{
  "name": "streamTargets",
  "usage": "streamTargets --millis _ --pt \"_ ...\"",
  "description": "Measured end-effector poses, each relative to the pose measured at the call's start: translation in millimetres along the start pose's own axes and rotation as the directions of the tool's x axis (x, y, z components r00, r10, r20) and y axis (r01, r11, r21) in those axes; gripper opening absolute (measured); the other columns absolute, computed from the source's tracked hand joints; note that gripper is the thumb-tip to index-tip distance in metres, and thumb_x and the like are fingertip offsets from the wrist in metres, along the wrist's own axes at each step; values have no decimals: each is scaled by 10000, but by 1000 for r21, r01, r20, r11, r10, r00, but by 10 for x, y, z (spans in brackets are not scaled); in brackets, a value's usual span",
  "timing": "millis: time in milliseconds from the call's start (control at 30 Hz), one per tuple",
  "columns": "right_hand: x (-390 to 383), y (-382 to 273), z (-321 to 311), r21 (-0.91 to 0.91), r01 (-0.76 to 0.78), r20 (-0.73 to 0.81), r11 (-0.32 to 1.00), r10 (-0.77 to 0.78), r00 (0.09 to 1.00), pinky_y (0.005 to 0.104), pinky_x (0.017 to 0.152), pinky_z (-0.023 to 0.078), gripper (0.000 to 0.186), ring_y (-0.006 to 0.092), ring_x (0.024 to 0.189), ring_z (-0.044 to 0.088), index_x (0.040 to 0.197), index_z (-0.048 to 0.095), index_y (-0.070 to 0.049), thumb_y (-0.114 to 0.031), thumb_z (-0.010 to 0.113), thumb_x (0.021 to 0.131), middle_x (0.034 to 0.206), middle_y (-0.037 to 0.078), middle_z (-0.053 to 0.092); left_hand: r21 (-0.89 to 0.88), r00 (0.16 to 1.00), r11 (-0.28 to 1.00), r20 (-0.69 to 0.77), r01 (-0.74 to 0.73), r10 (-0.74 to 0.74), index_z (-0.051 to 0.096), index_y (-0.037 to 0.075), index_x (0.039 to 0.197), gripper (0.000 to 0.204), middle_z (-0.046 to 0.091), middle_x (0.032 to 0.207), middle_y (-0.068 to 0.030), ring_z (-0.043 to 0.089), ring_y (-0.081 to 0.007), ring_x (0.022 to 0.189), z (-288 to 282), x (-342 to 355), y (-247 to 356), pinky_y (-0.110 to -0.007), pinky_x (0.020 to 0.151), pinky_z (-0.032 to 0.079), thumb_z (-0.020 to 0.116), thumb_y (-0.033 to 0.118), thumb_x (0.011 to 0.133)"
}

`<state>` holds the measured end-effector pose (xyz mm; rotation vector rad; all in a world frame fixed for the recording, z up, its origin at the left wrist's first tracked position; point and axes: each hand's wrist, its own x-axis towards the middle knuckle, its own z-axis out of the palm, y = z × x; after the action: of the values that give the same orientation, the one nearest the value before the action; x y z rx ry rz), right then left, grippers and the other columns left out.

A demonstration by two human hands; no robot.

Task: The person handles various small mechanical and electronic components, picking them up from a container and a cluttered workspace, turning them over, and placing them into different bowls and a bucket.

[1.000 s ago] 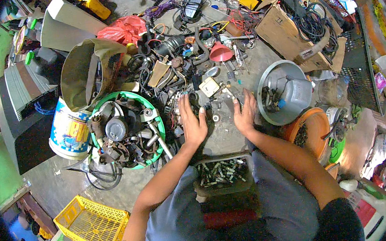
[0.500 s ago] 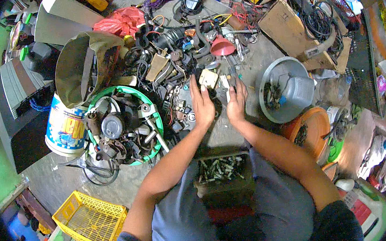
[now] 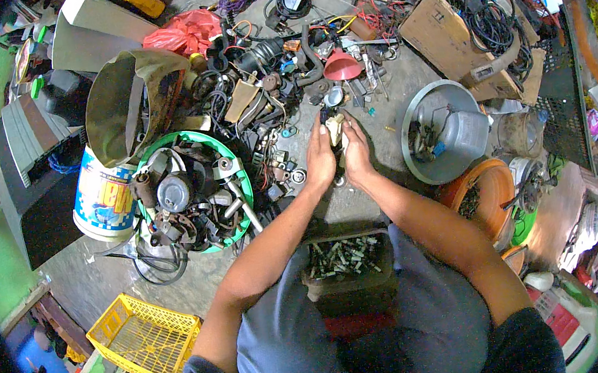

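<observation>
My left hand [image 3: 321, 156] and my right hand [image 3: 357, 150] face each other over the grey floor, fingers pointing away from me. Between them they gather a clump of small cream and dark parts [image 3: 335, 129], pressed from both sides; their exact kind is too small to tell. A small round metal part [image 3: 333, 96] lies just beyond my fingertips. Left of my left hand, several small connectors and fittings [image 3: 284, 172] are scattered. In front of my lap, a dark rectangular bin [image 3: 350, 288] contains many small pale-green and grey pieces.
A green basin [image 3: 248, 184] of metal parts stands left, beside a blue-white bucket [image 3: 102, 200]. To the right are a grey basin [image 3: 408, 131] and an orange bowl [image 3: 502, 198]. Cables and a red funnel [image 3: 342, 65] lie ahead; a yellow crate [image 3: 144, 341] sits lower left.
My hands have come closer together, squeezing the cream and dark parts into a tighter clump between them. The round metal part beyond the fingertips now shows clearly.
</observation>
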<state>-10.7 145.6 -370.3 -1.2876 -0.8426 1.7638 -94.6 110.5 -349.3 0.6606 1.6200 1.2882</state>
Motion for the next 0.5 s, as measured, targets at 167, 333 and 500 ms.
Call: streamTargets --millis 167,333,500 --pt "-69 -313 104 326 -353 45 877 358 933 395 1083 370 440 244 1218 553 1347 545 -68 -354 345 1079 1305 81 613 -423 972 877 45 227 -229 449 6 1452 523 586 1329 -146 567 -232 1187 -52 13 44 -346 1050 409 259 347 1103" --pt "-104 -245 76 405 -422 121 811 410 904 428 1112 351 439 257 1256 529 1337 544 -58 -343 337 1076 1336 107 592 -476 944 826 29 302 -328 512 17 1391 512 651 1172 -101 620 -189 1022 -99 14 66 -335 929 470 313 383 1094" --pt "-256 -334 143 401 -460 161 792 434 886 431 1048 408 413 269 1168 581 1307 590 -83 -358 406 1060 1275 92 627 -629 923 708 41 320 -382 623 59 1174 426 663 1013 -47 627 -165 909 -253 -4 14 -330 853 486 424 414 1051"
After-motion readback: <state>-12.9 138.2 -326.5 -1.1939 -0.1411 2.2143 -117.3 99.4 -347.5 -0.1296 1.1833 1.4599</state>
